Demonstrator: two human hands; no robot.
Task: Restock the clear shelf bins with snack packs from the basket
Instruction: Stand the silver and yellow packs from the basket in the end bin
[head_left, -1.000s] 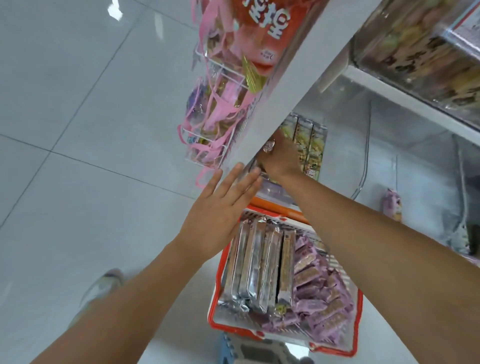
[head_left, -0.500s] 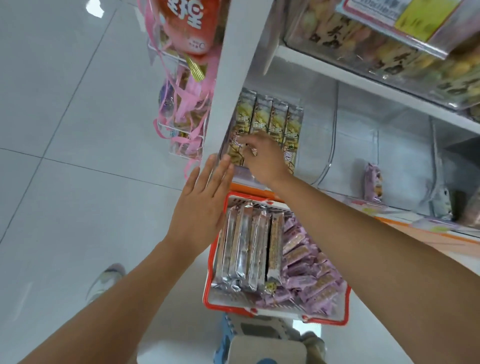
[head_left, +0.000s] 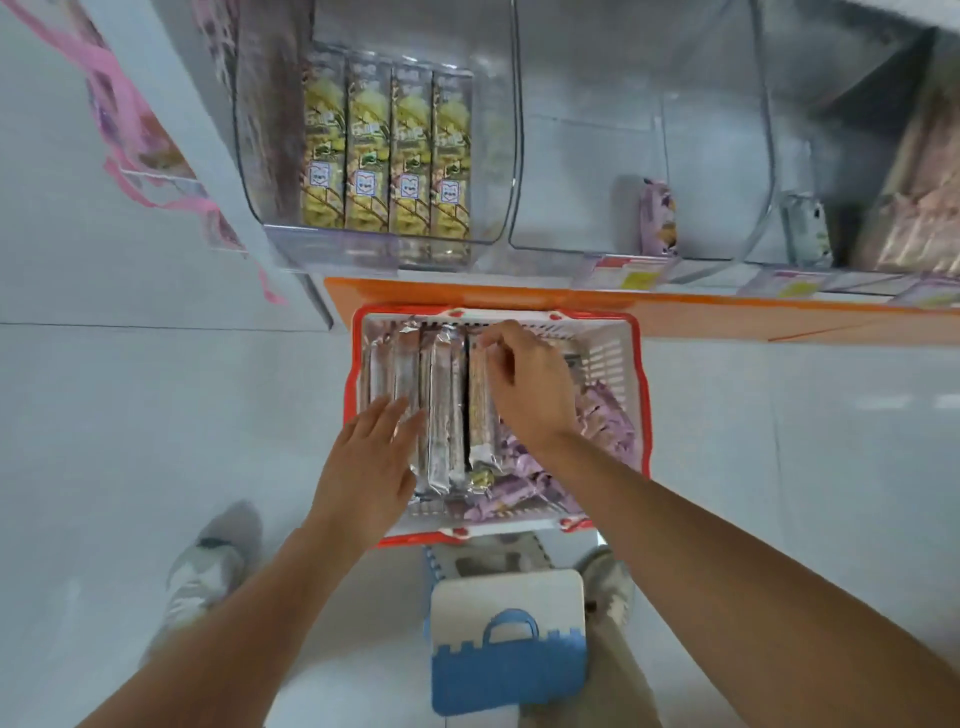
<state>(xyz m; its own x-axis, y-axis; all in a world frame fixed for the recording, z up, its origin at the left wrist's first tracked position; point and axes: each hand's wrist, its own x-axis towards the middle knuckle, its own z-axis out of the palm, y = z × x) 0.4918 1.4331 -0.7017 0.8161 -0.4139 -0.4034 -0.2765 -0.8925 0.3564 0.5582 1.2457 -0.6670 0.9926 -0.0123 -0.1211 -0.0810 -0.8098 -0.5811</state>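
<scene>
Top of view: row of clear curved-front plastic shelf bins (head_left: 514, 156), smooth and see-through. In left bin (head_left: 332, 244), four tall yellow-green printed snack packs (head_left: 387, 150), glossy, upright, side by side. In middle bin (head_left: 571, 156), one small purple pack (head_left: 658, 218), upright at front right corner. In right bin (head_left: 769, 156), one pale pack (head_left: 805, 228) (print too blurred to read). Under bins, flat orange shelf edge (head_left: 519, 300).

Below that, rectangular white slatted plastic basket with red rim (head_left: 644, 415), over blue-and-white plastic stool (head_left: 509, 639). Inside basket, left side: long silver foil snack packs (head_left: 441, 405), crinkly, shiny, lined up lengthwise. Right side: heap of small purple wrapped packs (head_left: 602, 431).

Over near left of basket, left hand (head_left: 363, 467), flat, fingers straight, on near ends of leftmost foil packs, gripping nothing. Further in, right hand (head_left: 530, 384), curled, fingertips (head_left: 488, 343) pinching far end of one foil pack (head_left: 480, 415), pack lying in the row.
</scene>
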